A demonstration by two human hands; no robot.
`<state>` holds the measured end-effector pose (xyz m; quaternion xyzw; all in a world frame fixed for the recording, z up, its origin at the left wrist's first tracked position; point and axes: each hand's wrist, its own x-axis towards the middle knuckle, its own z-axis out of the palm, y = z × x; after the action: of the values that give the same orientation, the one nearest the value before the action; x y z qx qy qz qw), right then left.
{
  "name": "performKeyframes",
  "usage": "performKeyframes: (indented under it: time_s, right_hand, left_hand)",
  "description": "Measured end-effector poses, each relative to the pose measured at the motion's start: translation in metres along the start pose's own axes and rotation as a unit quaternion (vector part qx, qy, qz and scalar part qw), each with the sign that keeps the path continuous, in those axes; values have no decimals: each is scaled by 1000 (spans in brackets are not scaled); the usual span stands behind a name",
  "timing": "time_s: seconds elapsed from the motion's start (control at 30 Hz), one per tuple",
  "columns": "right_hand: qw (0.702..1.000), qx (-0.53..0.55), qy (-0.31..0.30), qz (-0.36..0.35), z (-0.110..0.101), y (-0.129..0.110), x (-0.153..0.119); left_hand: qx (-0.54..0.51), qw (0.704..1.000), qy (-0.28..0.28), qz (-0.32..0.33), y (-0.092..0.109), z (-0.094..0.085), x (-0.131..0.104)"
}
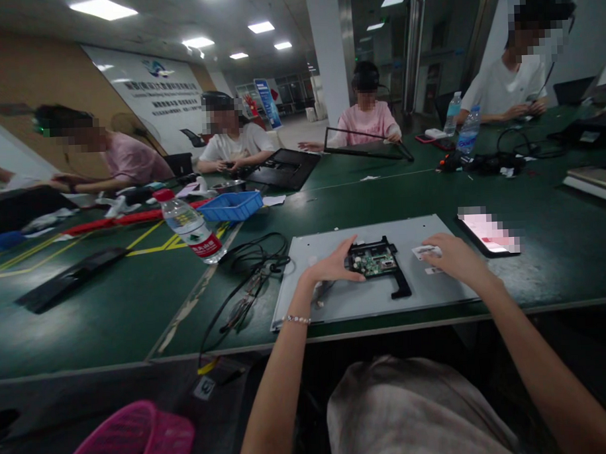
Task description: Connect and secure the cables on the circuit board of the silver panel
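Observation:
A flat grey display panel (330, 299) lies on the table before me. On it rests a black plastic bracket (400, 280) that carries a green circuit board (381, 264). My left hand (331, 266) spans the bracket's left end, thumb at the near edge and fingers at the far edge. Over the panel's right part is my right hand (453, 256), its fingers curled together at a small white piece (423, 251). Whether that piece is a loose part or a label on the panel I cannot tell.
Left of the panel lie tangled black cables (255, 281), a water bottle (191, 231) and a blue tray (231, 206). A phone (489, 234) lies to the right. A pink basket (136, 438) stands below the table edge. Several people sit around the table; one holds a black frame (367, 152).

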<state>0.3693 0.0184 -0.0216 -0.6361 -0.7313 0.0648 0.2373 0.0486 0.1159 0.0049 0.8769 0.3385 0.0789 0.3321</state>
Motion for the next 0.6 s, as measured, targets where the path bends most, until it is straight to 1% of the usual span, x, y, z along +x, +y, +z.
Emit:
performKeyframes:
  time_s: [0.13, 0.3, 0.47, 0.6]
  right_hand:
    - [1000, -12, -13, -3, 6, 4, 4]
    - [999, -30, 11, 21, 7, 7, 3]
    - [998, 28, 43, 29, 3, 2, -4]
    - [997, 65, 44, 21, 1, 11, -7]
  left_hand:
    - [0, 1000, -3, -4, 0, 0, 0]
    - [0, 1000, -5, 3, -1, 0, 1]
    - [-6, 1000, -3, 6, 0, 0, 0]
    - [-10, 1000, -5, 5, 1, -1, 0]
